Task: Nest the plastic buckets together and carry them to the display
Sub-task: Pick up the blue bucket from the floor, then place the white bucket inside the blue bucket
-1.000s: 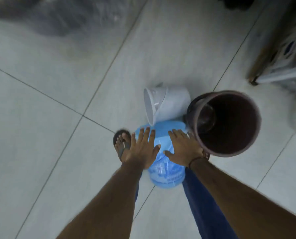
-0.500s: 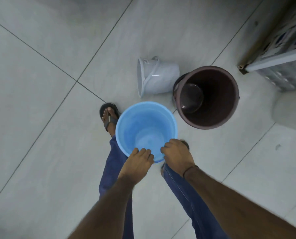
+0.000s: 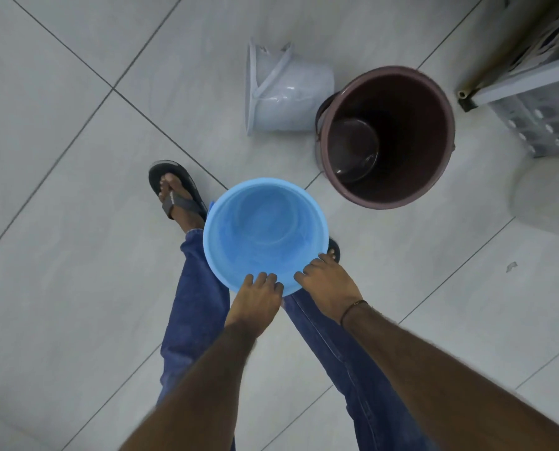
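A light blue bucket (image 3: 265,229) is held mouth-up in front of my legs. My left hand (image 3: 257,299) and my right hand (image 3: 328,284) both grip its near rim, fingers curled over the edge. A larger brown bucket (image 3: 389,138) stands upright on the tiled floor to the upper right, empty inside. A white bucket (image 3: 288,92) lies on its side just left of the brown one, its mouth facing left and its handle across its side.
My feet in dark sandals (image 3: 174,190) stand on the grey tiled floor under the blue bucket. A perforated crate or rack with a metal frame (image 3: 532,92) sits at the upper right corner. A pale rounded object (image 3: 548,200) is at the right edge.
The blue bucket was upside down under my palms; it has been turned mouth-up and lifted, and both hands now grip its near rim. The view has risen away from the floor.
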`<action>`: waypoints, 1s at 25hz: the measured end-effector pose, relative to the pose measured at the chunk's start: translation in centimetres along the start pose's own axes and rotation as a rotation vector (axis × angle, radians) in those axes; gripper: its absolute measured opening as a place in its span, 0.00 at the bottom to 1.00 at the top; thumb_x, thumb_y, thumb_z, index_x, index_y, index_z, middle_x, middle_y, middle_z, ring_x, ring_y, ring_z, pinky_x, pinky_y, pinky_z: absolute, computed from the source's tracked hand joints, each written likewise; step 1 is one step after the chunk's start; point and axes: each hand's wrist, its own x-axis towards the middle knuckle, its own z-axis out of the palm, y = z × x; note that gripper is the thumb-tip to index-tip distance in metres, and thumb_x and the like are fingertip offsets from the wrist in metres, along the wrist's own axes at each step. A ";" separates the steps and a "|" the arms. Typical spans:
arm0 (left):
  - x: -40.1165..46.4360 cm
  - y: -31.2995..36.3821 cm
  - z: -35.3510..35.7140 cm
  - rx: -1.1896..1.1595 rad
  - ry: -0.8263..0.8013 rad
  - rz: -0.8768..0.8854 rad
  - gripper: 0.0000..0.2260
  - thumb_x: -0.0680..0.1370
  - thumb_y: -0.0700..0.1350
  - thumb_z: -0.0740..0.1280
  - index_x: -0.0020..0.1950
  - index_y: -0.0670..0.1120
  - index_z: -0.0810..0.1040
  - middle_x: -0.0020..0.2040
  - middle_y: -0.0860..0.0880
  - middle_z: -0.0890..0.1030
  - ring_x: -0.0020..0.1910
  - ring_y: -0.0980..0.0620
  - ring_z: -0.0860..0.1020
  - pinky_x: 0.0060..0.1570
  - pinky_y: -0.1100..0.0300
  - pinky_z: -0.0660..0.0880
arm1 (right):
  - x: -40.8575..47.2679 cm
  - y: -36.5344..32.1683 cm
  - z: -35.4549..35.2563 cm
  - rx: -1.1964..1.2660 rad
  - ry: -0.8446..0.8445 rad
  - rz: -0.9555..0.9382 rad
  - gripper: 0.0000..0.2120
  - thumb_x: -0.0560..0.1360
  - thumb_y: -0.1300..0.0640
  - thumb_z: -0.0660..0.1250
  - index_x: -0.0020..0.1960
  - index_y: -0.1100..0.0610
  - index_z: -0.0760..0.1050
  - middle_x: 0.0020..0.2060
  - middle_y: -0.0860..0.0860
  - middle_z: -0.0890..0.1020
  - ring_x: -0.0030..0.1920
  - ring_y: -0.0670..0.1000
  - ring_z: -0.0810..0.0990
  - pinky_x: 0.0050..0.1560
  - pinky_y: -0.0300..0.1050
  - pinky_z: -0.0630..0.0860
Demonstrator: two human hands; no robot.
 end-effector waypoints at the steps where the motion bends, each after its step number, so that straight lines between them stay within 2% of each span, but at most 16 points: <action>1: -0.3 -0.3 -1.4 -0.005 0.006 -0.035 0.09 0.76 0.48 0.69 0.50 0.44 0.79 0.45 0.46 0.79 0.44 0.45 0.77 0.44 0.49 0.74 | -0.4 0.0 -1.1 -0.002 -0.006 0.014 0.12 0.67 0.67 0.69 0.50 0.58 0.79 0.38 0.55 0.83 0.44 0.59 0.80 0.60 0.56 0.73; 4: -0.9 -2.0 -7.2 -0.060 0.070 -0.152 0.16 0.79 0.53 0.63 0.58 0.43 0.77 0.53 0.44 0.80 0.50 0.43 0.77 0.49 0.47 0.74 | -0.7 0.9 -6.0 -0.041 0.078 0.078 0.24 0.67 0.64 0.70 0.62 0.56 0.75 0.45 0.54 0.84 0.52 0.59 0.79 0.65 0.57 0.70; 7: 0.5 -5.5 -13.4 -0.232 0.147 -0.321 0.21 0.79 0.54 0.59 0.64 0.41 0.77 0.59 0.42 0.80 0.56 0.41 0.79 0.52 0.44 0.76 | 1.3 2.5 -13.3 -0.115 0.147 0.133 0.30 0.70 0.61 0.69 0.71 0.56 0.67 0.55 0.54 0.81 0.63 0.60 0.74 0.70 0.58 0.63; 9: 3.2 -8.8 -16.4 -0.480 0.227 -0.454 0.25 0.79 0.55 0.54 0.67 0.40 0.75 0.63 0.40 0.79 0.60 0.39 0.77 0.55 0.43 0.76 | 4.5 3.9 -18.3 -0.184 0.203 0.146 0.31 0.71 0.60 0.68 0.72 0.57 0.63 0.59 0.55 0.79 0.66 0.60 0.71 0.71 0.58 0.60; 13: 12.9 -15.8 -18.0 -1.004 0.254 -0.690 0.24 0.83 0.51 0.57 0.76 0.40 0.62 0.73 0.39 0.68 0.71 0.39 0.67 0.68 0.47 0.65 | 16.4 7.1 -25.1 -0.294 0.329 0.148 0.28 0.74 0.61 0.65 0.73 0.58 0.62 0.66 0.57 0.75 0.70 0.60 0.66 0.72 0.59 0.58; 15: 18.7 -18.5 -16.7 -1.150 0.261 -0.673 0.26 0.83 0.48 0.58 0.78 0.40 0.58 0.76 0.39 0.64 0.74 0.41 0.64 0.71 0.49 0.62 | 24.1 9.0 -26.2 -0.422 0.246 0.119 0.25 0.78 0.57 0.61 0.74 0.54 0.63 0.71 0.57 0.69 0.74 0.60 0.61 0.73 0.63 0.54; 17: 22.7 -20.4 -15.3 -1.211 0.298 -0.624 0.23 0.83 0.46 0.59 0.76 0.41 0.63 0.73 0.40 0.70 0.71 0.41 0.69 0.69 0.51 0.65 | 29.4 10.6 -26.7 -0.636 0.042 0.064 0.21 0.80 0.54 0.59 0.73 0.50 0.65 0.74 0.56 0.65 0.75 0.59 0.57 0.73 0.66 0.50; 19: 24.5 -21.6 -14.4 -1.213 0.362 -0.571 0.14 0.83 0.45 0.58 0.67 0.43 0.74 0.60 0.41 0.81 0.55 0.42 0.79 0.56 0.52 0.74 | 31.6 11.6 -27.2 -0.745 -0.086 0.032 0.15 0.80 0.57 0.59 0.67 0.52 0.72 0.67 0.54 0.74 0.72 0.58 0.64 0.73 0.65 0.53; 20: 24.7 -22.0 -14.2 -1.189 0.383 -0.530 0.11 0.83 0.45 0.58 0.60 0.43 0.76 0.51 0.43 0.84 0.45 0.44 0.80 0.48 0.52 0.76 | 31.9 12.0 -27.6 -0.739 -0.098 0.014 0.13 0.80 0.60 0.60 0.61 0.53 0.75 0.59 0.53 0.79 0.66 0.58 0.70 0.72 0.64 0.56; 21: 24.4 -22.6 -14.4 -1.129 0.405 -0.474 0.09 0.83 0.45 0.59 0.54 0.43 0.77 0.45 0.43 0.83 0.39 0.46 0.78 0.41 0.52 0.76 | 31.9 12.2 -28.3 -0.720 -0.089 0.004 0.11 0.78 0.63 0.60 0.55 0.53 0.77 0.49 0.53 0.80 0.60 0.57 0.75 0.71 0.64 0.58; 23: 23.4 -24.4 -15.7 -0.949 0.472 -0.342 0.08 0.82 0.43 0.60 0.51 0.42 0.77 0.43 0.42 0.83 0.37 0.42 0.78 0.38 0.50 0.76 | 31.2 12.4 -30.5 -0.676 -0.044 0.021 0.10 0.75 0.65 0.63 0.46 0.50 0.76 0.39 0.50 0.76 0.51 0.55 0.77 0.70 0.65 0.58; 25: 22.4 -26.9 -17.2 -0.751 0.521 -0.234 0.08 0.79 0.42 0.63 0.53 0.41 0.80 0.44 0.40 0.83 0.39 0.38 0.80 0.37 0.49 0.78 | 30.2 12.8 -30.9 -0.564 0.060 0.056 0.11 0.72 0.65 0.66 0.42 0.49 0.78 0.38 0.49 0.80 0.48 0.54 0.78 0.68 0.64 0.61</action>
